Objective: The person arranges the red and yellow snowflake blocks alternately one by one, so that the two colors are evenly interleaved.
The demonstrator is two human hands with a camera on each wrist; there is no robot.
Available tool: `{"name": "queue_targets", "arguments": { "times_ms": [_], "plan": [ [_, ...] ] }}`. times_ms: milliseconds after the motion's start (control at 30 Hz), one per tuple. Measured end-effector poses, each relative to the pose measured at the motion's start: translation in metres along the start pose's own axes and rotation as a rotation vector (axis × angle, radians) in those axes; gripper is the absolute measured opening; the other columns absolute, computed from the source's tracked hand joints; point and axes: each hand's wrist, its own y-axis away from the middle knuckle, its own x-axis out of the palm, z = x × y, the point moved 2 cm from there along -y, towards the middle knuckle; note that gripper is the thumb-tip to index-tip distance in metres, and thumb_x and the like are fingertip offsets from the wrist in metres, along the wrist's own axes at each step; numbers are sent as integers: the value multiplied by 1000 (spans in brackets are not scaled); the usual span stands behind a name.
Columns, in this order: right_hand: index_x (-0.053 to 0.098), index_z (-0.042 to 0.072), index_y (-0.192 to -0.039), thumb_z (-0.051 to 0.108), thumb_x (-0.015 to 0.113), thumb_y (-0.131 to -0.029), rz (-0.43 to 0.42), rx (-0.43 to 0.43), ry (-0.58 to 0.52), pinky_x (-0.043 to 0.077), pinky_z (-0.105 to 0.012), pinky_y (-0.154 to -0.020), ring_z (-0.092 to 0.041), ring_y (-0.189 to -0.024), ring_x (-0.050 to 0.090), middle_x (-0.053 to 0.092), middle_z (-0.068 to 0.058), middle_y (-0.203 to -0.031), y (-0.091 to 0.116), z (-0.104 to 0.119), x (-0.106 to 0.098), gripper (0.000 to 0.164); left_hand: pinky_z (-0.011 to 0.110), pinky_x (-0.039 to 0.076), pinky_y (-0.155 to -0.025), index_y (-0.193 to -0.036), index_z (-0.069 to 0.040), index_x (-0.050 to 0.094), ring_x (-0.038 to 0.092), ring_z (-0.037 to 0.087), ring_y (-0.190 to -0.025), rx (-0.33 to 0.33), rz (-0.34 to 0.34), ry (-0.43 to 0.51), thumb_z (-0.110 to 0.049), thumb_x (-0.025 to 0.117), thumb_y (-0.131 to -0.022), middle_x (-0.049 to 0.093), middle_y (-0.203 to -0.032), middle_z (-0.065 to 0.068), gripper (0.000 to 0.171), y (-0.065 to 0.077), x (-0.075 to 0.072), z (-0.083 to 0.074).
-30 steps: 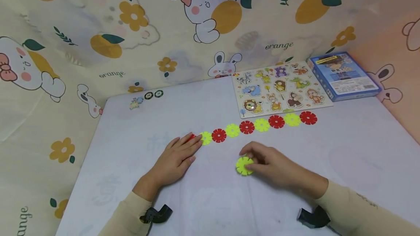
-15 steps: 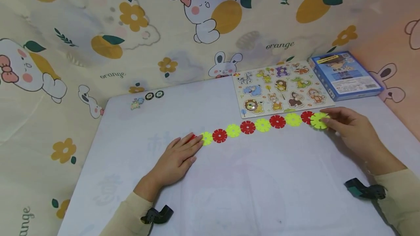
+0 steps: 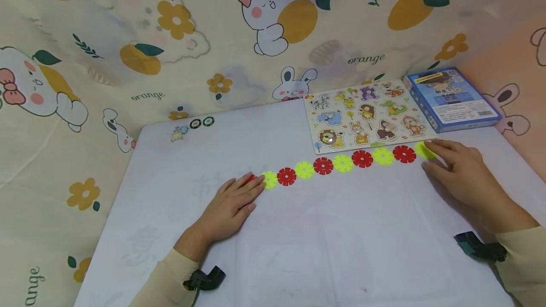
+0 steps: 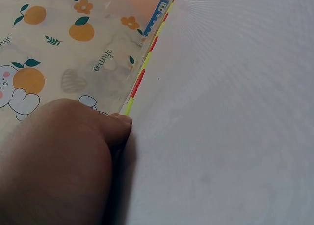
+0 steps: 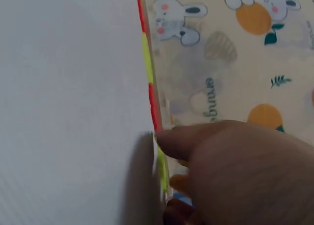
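Note:
A row of flower-shaped notched plastic discs, red and yellow-green in turn, lies across the table, rising to the right in the head view. My left hand (image 3: 230,208) rests flat at the row's left end, its fingers over a red disc (image 3: 250,178) and touching the edge of a yellow-green disc (image 3: 269,180). At the right end my right hand (image 3: 467,174) touches the last yellow-green disc (image 3: 423,149) with its fingertips, partly hiding it, while the thumb lies apart from it. Beside that disc sits a red disc (image 3: 404,154).
Behind the row lies an animal puzzle board (image 3: 368,117), with a blue box (image 3: 452,98) at its right. Two small black rings (image 3: 202,122) and a small animal figure (image 3: 178,133) are at the back left. A patterned cloth (image 3: 239,22) hangs behind the table.
My right hand has carried the yellow-green disc from the middle front to the row's right end, set it down beside the red disc and loosened its pinch. The left hand has stayed in place.

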Motion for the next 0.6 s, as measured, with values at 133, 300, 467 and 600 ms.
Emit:
{"name": "queue_targets", "arguments": {
  "times_ms": [133, 300, 467, 600],
  "plan": [
    [40, 4, -144, 50, 54, -93, 56, -77, 133, 26, -75, -85, -57, -130, 10, 24, -24, -151, 4, 8, 2, 70, 55, 14, -109, -150, -26, 33, 17, 20, -143, 8, -3, 1, -32, 45, -99, 26, -155, -10, 53, 0, -1, -1],
    [46, 0, -139, 48, 55, -93, 39, -107, 183, 25, -75, -87, -56, -129, 14, 26, -24, -150, 7, 13, 1, 67, 55, 14, -109, -150, -26, 34, 17, 20, -142, 13, -12, 0, -32, 45, -99, 26, -154, -10, 53, 0, -1, 0],
    [44, 1, -141, 47, 57, -93, 45, -122, 185, 25, -75, -87, -57, -128, 14, 26, -26, -149, 8, 14, 1, 68, 55, 14, -109, -150, -26, 34, 17, 20, -143, 12, -8, -2, -32, 45, -99, 26, -154, -10, 53, 0, 0, 0],
    [38, 6, -146, 48, 58, -92, 61, -113, 141, 23, -77, -87, -58, -130, 12, 22, -28, -149, 9, 17, -1, 72, 56, 14, -109, -150, -25, 33, 17, 21, -143, 13, 2, -3, -32, 45, -99, 25, -155, -10, 53, 1, 0, -1]
  ]
}}
